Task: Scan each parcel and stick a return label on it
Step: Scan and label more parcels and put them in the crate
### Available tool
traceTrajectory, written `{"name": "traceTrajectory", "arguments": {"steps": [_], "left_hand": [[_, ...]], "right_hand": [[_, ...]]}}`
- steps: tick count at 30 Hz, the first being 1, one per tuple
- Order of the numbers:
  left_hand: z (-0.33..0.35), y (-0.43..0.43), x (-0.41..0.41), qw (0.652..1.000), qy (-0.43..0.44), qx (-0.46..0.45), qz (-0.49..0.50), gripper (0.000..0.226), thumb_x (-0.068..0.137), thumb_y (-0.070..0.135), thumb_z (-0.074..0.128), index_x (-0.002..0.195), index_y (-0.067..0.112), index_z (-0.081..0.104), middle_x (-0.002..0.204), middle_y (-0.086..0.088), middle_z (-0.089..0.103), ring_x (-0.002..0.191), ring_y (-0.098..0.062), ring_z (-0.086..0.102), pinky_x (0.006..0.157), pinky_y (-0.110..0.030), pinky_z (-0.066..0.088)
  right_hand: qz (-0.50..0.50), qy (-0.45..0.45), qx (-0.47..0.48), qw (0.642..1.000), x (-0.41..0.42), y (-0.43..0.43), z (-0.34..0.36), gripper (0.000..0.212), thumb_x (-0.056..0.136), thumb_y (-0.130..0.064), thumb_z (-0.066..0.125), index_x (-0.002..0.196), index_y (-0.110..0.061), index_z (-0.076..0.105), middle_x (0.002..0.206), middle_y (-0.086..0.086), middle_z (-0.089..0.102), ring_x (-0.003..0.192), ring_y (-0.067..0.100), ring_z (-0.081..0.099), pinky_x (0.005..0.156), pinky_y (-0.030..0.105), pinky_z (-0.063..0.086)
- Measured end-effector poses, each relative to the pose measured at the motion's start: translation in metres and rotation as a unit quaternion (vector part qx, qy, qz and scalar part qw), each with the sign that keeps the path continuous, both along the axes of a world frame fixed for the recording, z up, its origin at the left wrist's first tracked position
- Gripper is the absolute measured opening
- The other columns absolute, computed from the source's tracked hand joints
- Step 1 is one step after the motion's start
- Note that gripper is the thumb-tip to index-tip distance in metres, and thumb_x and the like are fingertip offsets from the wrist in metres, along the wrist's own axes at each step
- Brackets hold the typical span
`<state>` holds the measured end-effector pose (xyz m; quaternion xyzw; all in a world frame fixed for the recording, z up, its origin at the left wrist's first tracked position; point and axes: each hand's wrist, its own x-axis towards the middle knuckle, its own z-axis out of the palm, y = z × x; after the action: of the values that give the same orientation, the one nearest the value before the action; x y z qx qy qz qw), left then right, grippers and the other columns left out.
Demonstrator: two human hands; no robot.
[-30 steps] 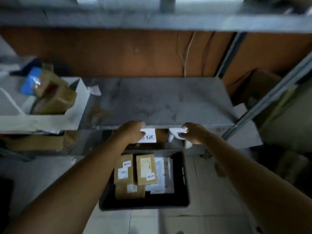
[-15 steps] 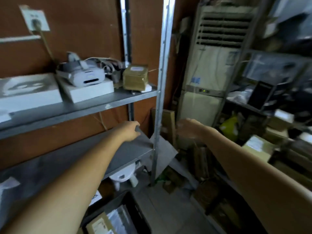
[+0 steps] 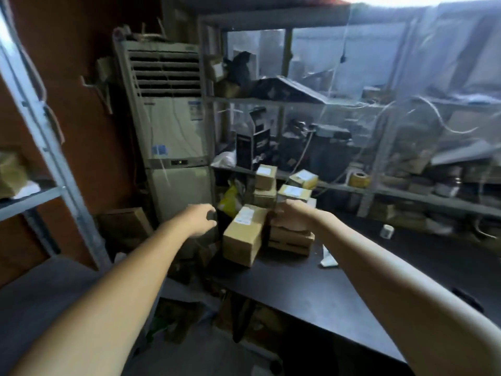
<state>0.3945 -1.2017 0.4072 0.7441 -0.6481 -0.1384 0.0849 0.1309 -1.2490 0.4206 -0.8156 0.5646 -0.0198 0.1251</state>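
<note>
The left hand [image 3: 199,219] hangs in the air with its fingers loosely curled round nothing, just beside the parcels. The right hand [image 3: 291,216] lies over a low stack of flat parcels [image 3: 291,240]; blur hides whether it grips one.

Behind stand a shelving rack [image 3: 352,101] draped in plastic sheet and a tall air conditioner [image 3: 170,131]. The dark worktop [image 3: 311,289] carries the parcel pile [image 3: 271,191] at its far left corner. In front of the pile a tilted cardboard box [image 3: 242,237] with a white label leans near the worktop's edge.

The likely trouble is that leaning box. A brush from the left hand, or dragging a flat parcel out beside it, could tip it off the edge. The small boxes stacked behind could topple too.
</note>
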Motion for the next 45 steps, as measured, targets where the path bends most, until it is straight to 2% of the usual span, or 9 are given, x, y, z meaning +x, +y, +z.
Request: {"name": "traceTrajectory", "arguments": {"steps": [4,9,15,19,26,35,40,43,45], "left_hand": [[0.001,-0.034,-0.093,0.999,0.006,-0.025,-0.037,0.041,0.093,0.038,0.058,0.132,0.031,0.054,0.124,-0.005,0.061,0.104,-0.026,0.060,0.091,-0.037,0.052],[0.004,-0.072,-0.154,0.998,-0.002,-0.014,-0.061,0.040,0.092,0.041,0.054,0.131,0.034,0.053,0.118,0.002,0.063,0.102,-0.023,0.060,0.091,-0.037,0.052],[-0.017,-0.129,-0.171,0.998,-0.001,-0.027,-0.052,0.041,0.093,0.041,0.055,0.133,0.033,0.054,0.127,0.000,0.060,0.110,-0.024,0.058,0.090,-0.036,0.049],[-0.045,-0.185,-0.167,0.997,0.043,-0.044,-0.040,0.038,0.093,0.037,0.055,0.131,0.031,0.055,0.122,0.000,0.062,0.095,-0.019,0.061,0.075,-0.031,0.051],[-0.105,-0.300,-0.156,0.990,0.139,-0.025,-0.012,0.046,0.095,0.036,0.057,0.137,0.020,0.050,0.134,-0.006,0.056,0.115,-0.025,0.056,0.096,-0.036,0.049],[-0.160,-0.375,-0.168,0.978,0.209,-0.024,0.013,0.052,0.097,0.048,0.048,0.139,0.016,0.048,0.140,-0.007,0.052,0.125,-0.027,0.050,0.091,-0.033,0.043],[-0.162,-0.383,-0.171,0.961,0.275,-0.038,0.016,0.048,0.096,0.043,0.055,0.135,0.015,0.054,0.135,-0.005,0.058,0.120,-0.023,0.053,0.085,-0.025,0.036],[-0.153,-0.381,-0.178,0.944,0.323,-0.060,-0.005,0.042,0.094,0.037,0.061,0.130,0.017,0.058,0.123,0.003,0.062,0.106,-0.013,0.055,0.081,-0.024,0.040],[-0.143,-0.378,-0.192,0.934,0.348,-0.077,-0.015,0.038,0.093,0.033,0.063,0.129,0.020,0.059,0.116,0.008,0.061,0.103,-0.009,0.054,0.075,-0.019,0.042]], "right_hand": [[-0.038,-0.037,0.009,0.999,-0.097,-0.023,-0.004,0.043,0.092,-0.037,0.061,0.129,-0.015,0.060,0.128,0.011,0.061,0.116,0.031,0.057,0.085,0.029,0.042],[-0.051,-0.041,-0.013,0.998,-0.162,-0.060,-0.015,0.036,0.087,-0.041,0.063,0.117,-0.022,0.063,0.106,0.000,0.064,0.081,0.017,0.049,0.055,0.022,0.031],[-0.078,-0.075,0.004,0.994,-0.181,-0.119,-0.040,0.043,0.084,-0.045,0.067,0.123,-0.028,0.062,0.121,-0.002,0.065,0.092,0.016,0.054,0.071,0.026,0.037],[-0.091,-0.070,0.014,0.993,-0.172,-0.174,-0.063,0.045,0.085,-0.047,0.065,0.123,-0.022,0.062,0.120,0.001,0.065,0.090,0.015,0.053,0.069,0.026,0.037],[-0.142,-0.141,0.025,0.979,-0.136,-0.282,-0.109,0.047,0.088,-0.041,0.067,0.128,-0.017,0.059,0.128,0.007,0.063,0.112,0.025,0.060,0.081,0.028,0.042],[-0.173,-0.236,0.068,0.954,-0.124,-0.367,-0.150,0.045,0.089,-0.027,0.067,0.132,-0.016,0.056,0.132,0.007,0.058,0.115,0.023,0.058,0.087,0.028,0.044],[-0.183,-0.321,0.122,0.921,-0.132,-0.375,-0.158,0.024,0.085,-0.019,0.072,0.108,-0.020,0.065,0.104,0.001,0.068,0.089,0.011,0.064,0.074,0.025,0.051],[-0.180,-0.340,0.116,0.916,-0.144,-0.370,-0.150,0.026,0.081,-0.019,0.076,0.105,-0.021,0.067,0.087,-0.008,0.065,0.080,0.007,0.063,0.064,0.019,0.047],[-0.179,-0.337,0.113,0.917,-0.157,-0.362,-0.144,0.034,0.079,-0.020,0.078,0.111,-0.021,0.067,0.087,-0.010,0.063,0.083,0.009,0.063,0.071,0.022,0.048]]}}
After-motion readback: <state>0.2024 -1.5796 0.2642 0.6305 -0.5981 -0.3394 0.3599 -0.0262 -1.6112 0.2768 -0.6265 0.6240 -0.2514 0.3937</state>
